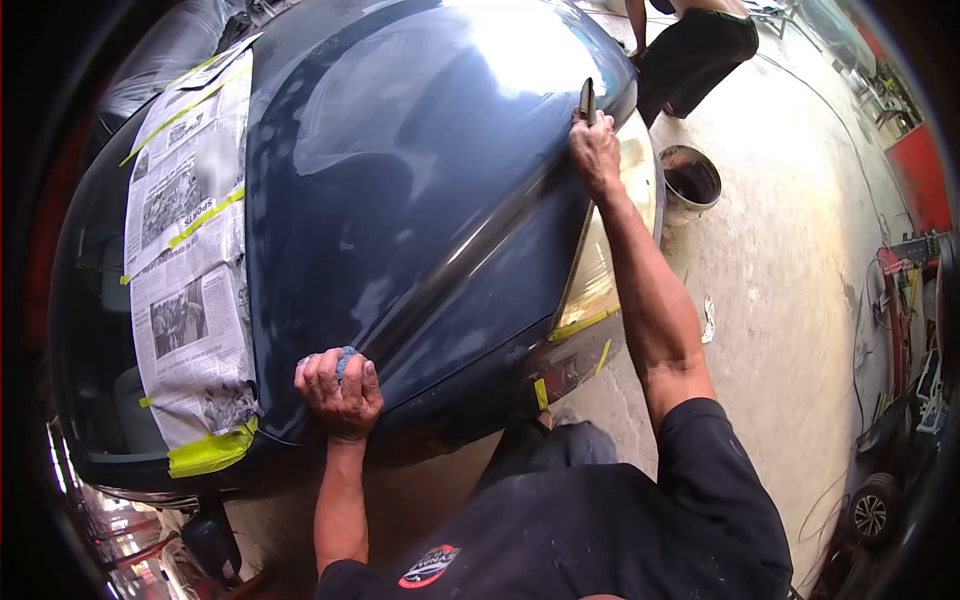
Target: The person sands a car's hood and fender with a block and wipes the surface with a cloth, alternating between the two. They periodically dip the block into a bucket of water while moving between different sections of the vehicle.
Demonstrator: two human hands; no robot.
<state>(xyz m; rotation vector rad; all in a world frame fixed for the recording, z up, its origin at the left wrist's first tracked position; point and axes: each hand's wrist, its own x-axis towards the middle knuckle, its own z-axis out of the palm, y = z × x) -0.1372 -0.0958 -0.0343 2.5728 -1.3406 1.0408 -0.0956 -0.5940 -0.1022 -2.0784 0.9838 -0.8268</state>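
Observation:
A dark blue car hood (400,220) fills the middle of the view, with a dull grey patch and wet-looking shine on it. My left hand (342,392) is closed around a crumpled blue cloth (346,358) at the hood's rear corner. Farther forward, my right hand (597,155) grips a thin dark flat piece (588,97), which stands on edge at the front of the hood, above the headlight (597,265). Its kind is not clear. A long wet-looking dark streak runs along the hood between my two hands.
Newspaper sheets (190,320) with yellow tape (213,452) cover part of the windshield. A bucket (690,180) stands on the floor by the front bumper. Another person (695,60) is bent down beyond the car. A wheel (875,508) and metal parts lie along the right side.

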